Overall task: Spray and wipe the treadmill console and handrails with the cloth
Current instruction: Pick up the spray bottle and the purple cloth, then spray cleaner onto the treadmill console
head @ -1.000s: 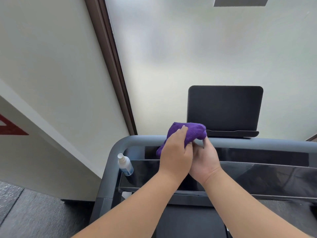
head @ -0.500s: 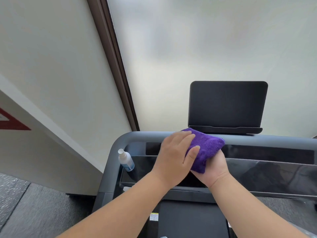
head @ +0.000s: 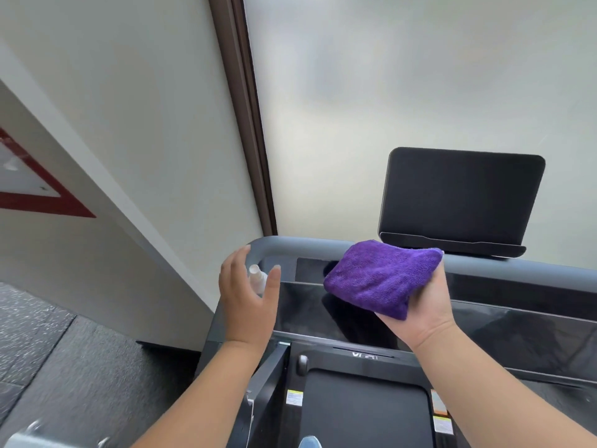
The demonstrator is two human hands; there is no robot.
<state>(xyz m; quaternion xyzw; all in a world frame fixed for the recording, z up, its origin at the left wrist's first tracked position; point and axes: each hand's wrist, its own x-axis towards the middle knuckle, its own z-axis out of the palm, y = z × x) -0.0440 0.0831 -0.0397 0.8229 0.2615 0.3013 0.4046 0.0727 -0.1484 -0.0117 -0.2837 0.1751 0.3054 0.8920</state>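
My right hand (head: 420, 308) holds a folded purple cloth (head: 381, 276) from below, lifted a little above the glossy black treadmill console (head: 517, 321). My left hand (head: 247, 295) is spread open around the small spray bottle (head: 256, 278), which stands at the console's left end; only its white cap and neck show between thumb and fingers. I cannot tell if the fingers touch it. The grey handrail (head: 310, 248) curves along the console's far edge and down its left side.
A black tablet holder (head: 462, 195) stands on the rail behind the cloth. A frosted glass wall with a dark brown frame post (head: 245, 124) rises right behind the treadmill. The running belt (head: 365, 412) lies below; grey speckled floor (head: 48, 367) to the left.
My left hand has let go of the cloth and moved left to the spray bottle. My right hand now holds the folded cloth alone, a little further right.
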